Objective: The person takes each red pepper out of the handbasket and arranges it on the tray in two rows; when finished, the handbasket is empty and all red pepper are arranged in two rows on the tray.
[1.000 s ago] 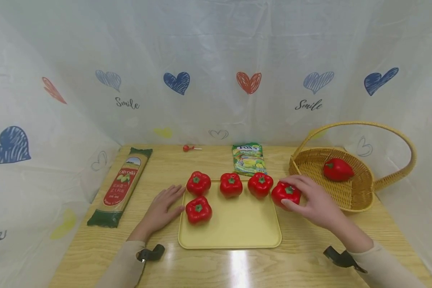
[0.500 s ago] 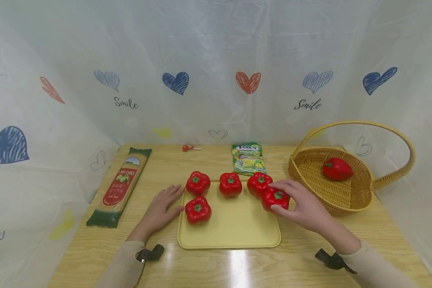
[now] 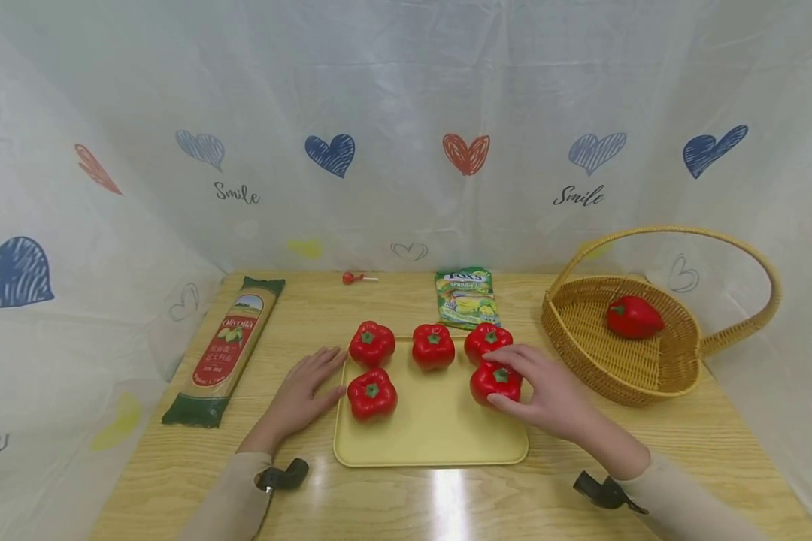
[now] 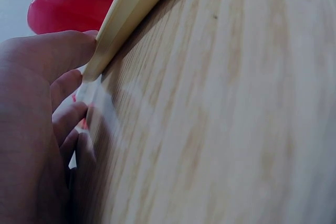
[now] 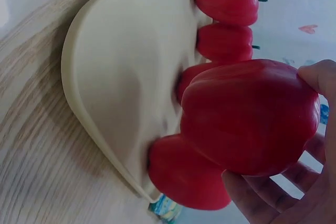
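Fingers and thumb of my right hand point(image 3: 548, 394) grip a red bell pepper point(image 3: 492, 385), held above the right part of the pale yellow tray point(image 3: 440, 447). In the right wrist view, this held pepper point(image 5: 247, 114) looks raised off the tray and partly covers others behind it. Several more red bell peppers stand on the tray: one at the back right point(image 3: 486, 340), one at the back middle point(image 3: 433, 349), and two at the left. My left hand point(image 3: 304, 391) rests with fairly straight fingers beside the tray's left edge; the left wrist view shows its thumb touching the rim point(image 4: 110, 30).
A wicker basket point(image 3: 582, 364) with a tall handle stands at the right, holding one red bell pepper point(image 3: 634, 317). A green Fox's candy bag point(image 3: 467, 299) lies behind the tray. Further left are a lollipop point(image 3: 348, 278) and a long Olivoilà packet point(image 3: 226, 349). A printed curtain closes the back.
My right hand has carried the gripped bell pepper leftward from near the basket, past the tray's right edge, to over the tray. My left hand has stayed in place.
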Tool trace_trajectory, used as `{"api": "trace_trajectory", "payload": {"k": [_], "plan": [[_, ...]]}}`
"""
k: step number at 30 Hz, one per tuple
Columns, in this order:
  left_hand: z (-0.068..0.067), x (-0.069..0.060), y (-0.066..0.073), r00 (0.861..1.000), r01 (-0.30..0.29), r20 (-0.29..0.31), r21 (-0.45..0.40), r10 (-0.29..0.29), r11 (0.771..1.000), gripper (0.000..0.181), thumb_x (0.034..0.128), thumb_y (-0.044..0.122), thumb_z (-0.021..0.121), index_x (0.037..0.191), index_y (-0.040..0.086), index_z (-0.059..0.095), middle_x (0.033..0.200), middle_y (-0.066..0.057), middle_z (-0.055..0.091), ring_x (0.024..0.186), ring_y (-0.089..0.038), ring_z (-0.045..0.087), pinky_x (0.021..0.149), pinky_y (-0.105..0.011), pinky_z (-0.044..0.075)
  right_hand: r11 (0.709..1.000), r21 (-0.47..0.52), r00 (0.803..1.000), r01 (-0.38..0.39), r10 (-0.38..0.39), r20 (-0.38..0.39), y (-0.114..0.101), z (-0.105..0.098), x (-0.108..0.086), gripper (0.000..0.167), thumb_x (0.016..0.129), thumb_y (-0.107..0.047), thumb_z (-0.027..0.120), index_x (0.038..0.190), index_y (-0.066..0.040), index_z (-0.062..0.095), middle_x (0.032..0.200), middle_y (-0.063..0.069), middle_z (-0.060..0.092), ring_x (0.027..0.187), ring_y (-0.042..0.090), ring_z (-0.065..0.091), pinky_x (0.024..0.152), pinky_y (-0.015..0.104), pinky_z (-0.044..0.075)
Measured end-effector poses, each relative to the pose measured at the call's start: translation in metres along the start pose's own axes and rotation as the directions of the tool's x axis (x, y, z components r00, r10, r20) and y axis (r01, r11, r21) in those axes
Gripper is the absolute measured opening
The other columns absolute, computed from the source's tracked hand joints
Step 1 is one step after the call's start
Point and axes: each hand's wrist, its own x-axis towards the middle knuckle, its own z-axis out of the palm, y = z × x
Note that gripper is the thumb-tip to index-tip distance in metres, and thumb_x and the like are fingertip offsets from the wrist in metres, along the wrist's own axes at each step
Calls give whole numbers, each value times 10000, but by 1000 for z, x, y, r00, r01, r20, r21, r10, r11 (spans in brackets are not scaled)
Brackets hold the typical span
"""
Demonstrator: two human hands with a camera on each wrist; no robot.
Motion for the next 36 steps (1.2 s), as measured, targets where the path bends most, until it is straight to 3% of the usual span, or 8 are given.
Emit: {"api": "trace_trajectory", "payload": {"k": [22,36], "plan": [[1,0,-3,1000,-18,-10,-10,18,1000,638,987,394,643,1554,174,451,1608,-92,398,1514,-353,270,1233,-573,159,996,83,999,19,-23,48,-19,33,15,515,850,-389,820,1323,-259,661,1362,-13,598,1277,241,551,1004,519,527],[2,0,-3,1000,-7,-5,-9,7,1000,637,992,408,632,1558,184,446,1613,-83,390,1520,-344,260,1238,-564,151,994,103,998,31,-38,57,-26,54,21,550,845,-405,823,1341,-238,653,1329,-19,603,1236,190,565,985,476,549]]}}
